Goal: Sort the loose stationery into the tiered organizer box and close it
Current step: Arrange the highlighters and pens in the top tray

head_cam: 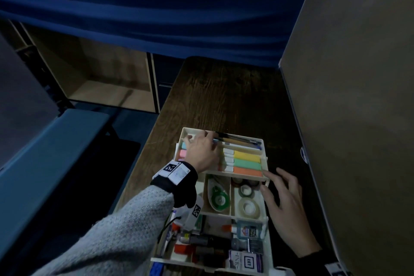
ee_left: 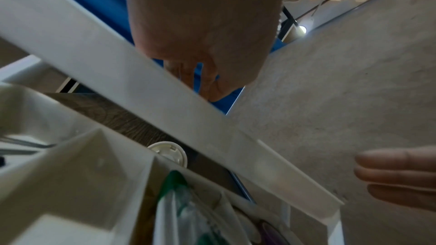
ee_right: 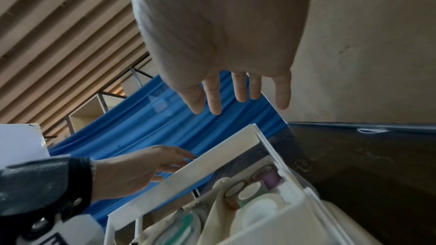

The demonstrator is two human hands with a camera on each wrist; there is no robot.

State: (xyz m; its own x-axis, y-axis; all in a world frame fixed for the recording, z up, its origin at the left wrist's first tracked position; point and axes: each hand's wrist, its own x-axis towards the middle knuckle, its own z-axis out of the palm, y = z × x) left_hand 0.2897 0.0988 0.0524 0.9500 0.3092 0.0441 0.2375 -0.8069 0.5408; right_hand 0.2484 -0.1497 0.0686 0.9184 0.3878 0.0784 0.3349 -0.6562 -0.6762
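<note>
The cream tiered organizer box [head_cam: 265, 160] stands fanned open on the dark wooden table [head_cam: 224, 96]. Its far top tier holds pastel highlighters [head_cam: 247, 162] and pens [head_cam: 239, 140]. The middle tier holds a green correction tape [head_cam: 217, 195] and tape rolls [head_cam: 247, 206]. A glue bottle [head_cam: 248, 229] and small items fill the near bottom tier. My left hand [head_cam: 199, 141] lies over the top tier's left half, fingers spread on its contents. My right hand [head_cam: 275, 184] is spread at the box's right side, its index tip at the top tier's front right corner. In the right wrist view its fingers [ee_right: 238, 88] hang straight above the tape rolls [ee_right: 254, 189].
A tall beige partition [head_cam: 358, 96] runs close along the table's right edge. A blue curtain [head_cam: 156, 18] hangs behind the table. An open wooden shelf unit [head_cam: 100, 74] and a blue seat [head_cam: 44, 152] are to the left. Bare tabletop lies beyond the box.
</note>
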